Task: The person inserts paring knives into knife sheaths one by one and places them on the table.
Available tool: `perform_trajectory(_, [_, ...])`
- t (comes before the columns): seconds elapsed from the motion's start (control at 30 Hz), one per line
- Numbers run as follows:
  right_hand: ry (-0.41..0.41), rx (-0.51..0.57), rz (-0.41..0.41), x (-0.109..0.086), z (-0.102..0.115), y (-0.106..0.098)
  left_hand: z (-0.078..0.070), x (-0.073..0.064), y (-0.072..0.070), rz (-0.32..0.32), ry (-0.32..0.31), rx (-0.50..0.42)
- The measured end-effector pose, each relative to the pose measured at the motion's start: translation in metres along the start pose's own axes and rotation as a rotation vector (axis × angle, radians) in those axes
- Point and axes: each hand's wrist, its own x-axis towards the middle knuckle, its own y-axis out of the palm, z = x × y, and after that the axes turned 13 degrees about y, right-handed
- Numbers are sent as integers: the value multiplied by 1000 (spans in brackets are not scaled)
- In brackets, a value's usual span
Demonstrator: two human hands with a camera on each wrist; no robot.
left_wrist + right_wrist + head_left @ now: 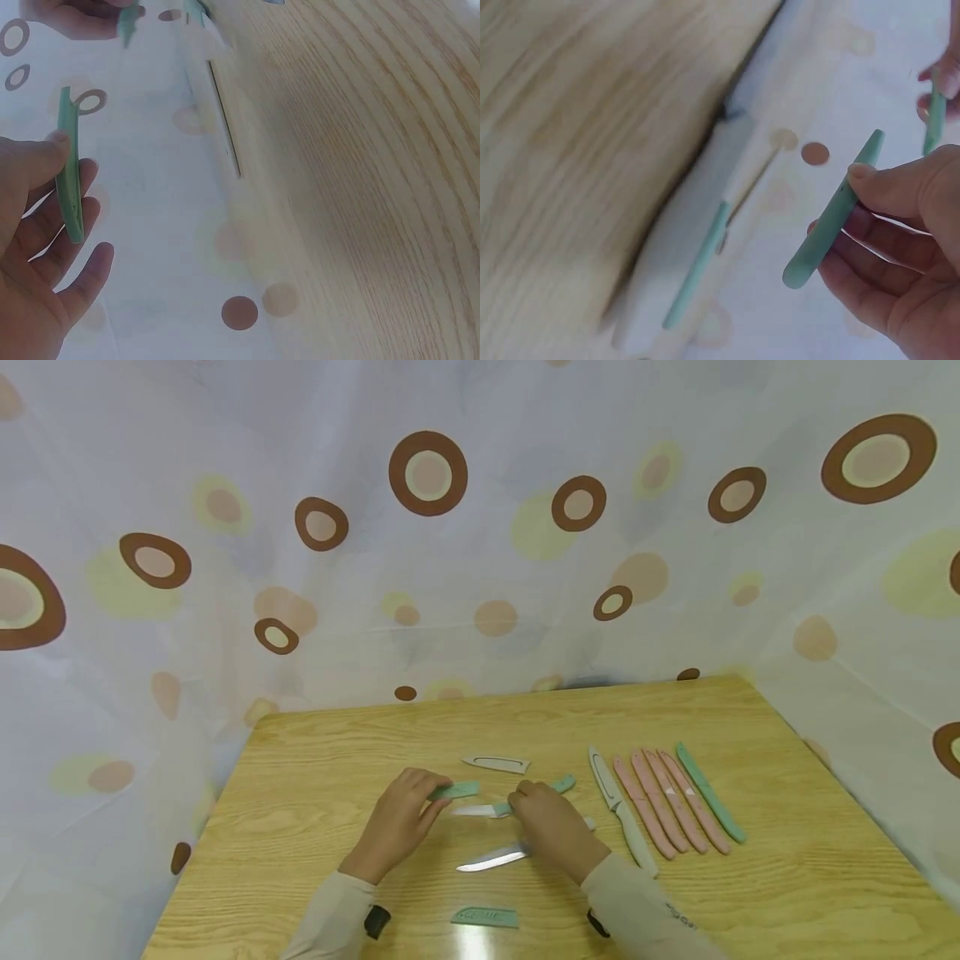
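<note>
My left hand (402, 817) pinches a green knife sheath (69, 176) between thumb and fingers, raised over the table. My right hand (551, 827) grips a green-handled knife (832, 214) by its handle. A pale blade (474, 811) with a green base points left from beside the right fingers in the head view. Another green handle (697, 266) lies on the table under that hand. Nearer me lies a white-handled knife (679, 232) with a bare long blade (491, 861); the right hand partly covers it in the head view.
A white sheath (497, 764) lies beyond the hands, and a green sheath (485, 917) lies close to me. To the right, a white knife (622, 810), several pink knives (660, 800) and a green knife (711, 793) form a row. Patterned cloth (480, 527) hangs behind the wooden table (300, 785).
</note>
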Motion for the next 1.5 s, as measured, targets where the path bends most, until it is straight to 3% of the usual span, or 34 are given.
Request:
perform_trajectory(0.3, [87,114,-96,-14,-11,-21,1,-4,0,-34,2,-4])
perform_trajectory(0.6, [183,165,-46,-20,-11,-24,2,-6,1,-34,11,7])
perform_trajectory(1.13, [42,97,-117,-22,-12,-25,1,-6,7,-14,51,1])
perform_trajectory(1.37, [27,83,-59,-22,-6,-26,-4,-3,16,5,99,10])
perform_trajectory(1.5, [11,63,-67,-22,-6,-24,-6,-1,21,10,118,6])
